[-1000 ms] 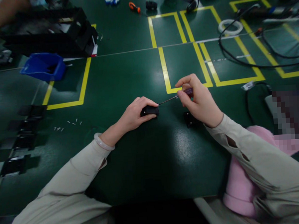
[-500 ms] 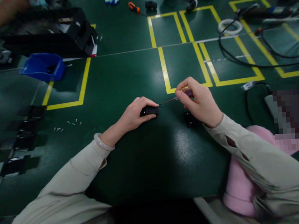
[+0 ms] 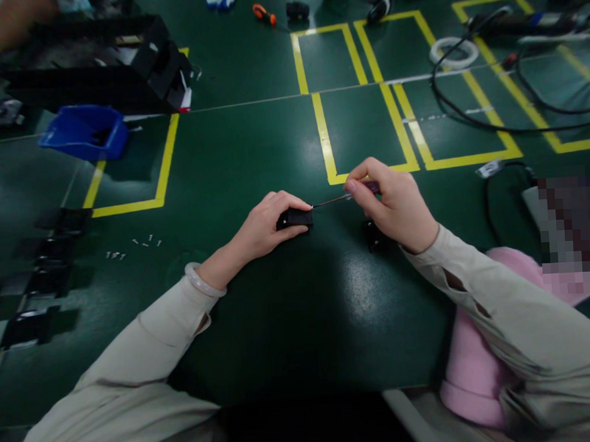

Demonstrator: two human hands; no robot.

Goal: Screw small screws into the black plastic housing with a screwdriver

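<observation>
My left hand [image 3: 270,223] grips a small black block [image 3: 297,217] between thumb and fingers, down on the green table [image 3: 251,144]. A screwdriver [image 3: 329,201] with a dark handle is in the closed fingers of my right hand [image 3: 393,202]. Its thin shaft points left, and the tip meets the block's right end near my left fingertips. Below my right hand lies a second small black part [image 3: 371,235], partly covered by the hand. Several small screws [image 3: 145,242] are scattered on the table left of my left hand.
A blue bin [image 3: 87,133] sits before a black rack [image 3: 94,66] at the upper left, near another person's arm [image 3: 8,31]. Several black parts [image 3: 50,276] line the left side. Cables [image 3: 467,116] and a tape ring [image 3: 453,53] lie right. A pink object [image 3: 473,370] is beside my right sleeve.
My right hand has shifted slightly down with the screwdriver, and its fingers have turned a little around the handle. My left hand and the block look unmoved.
</observation>
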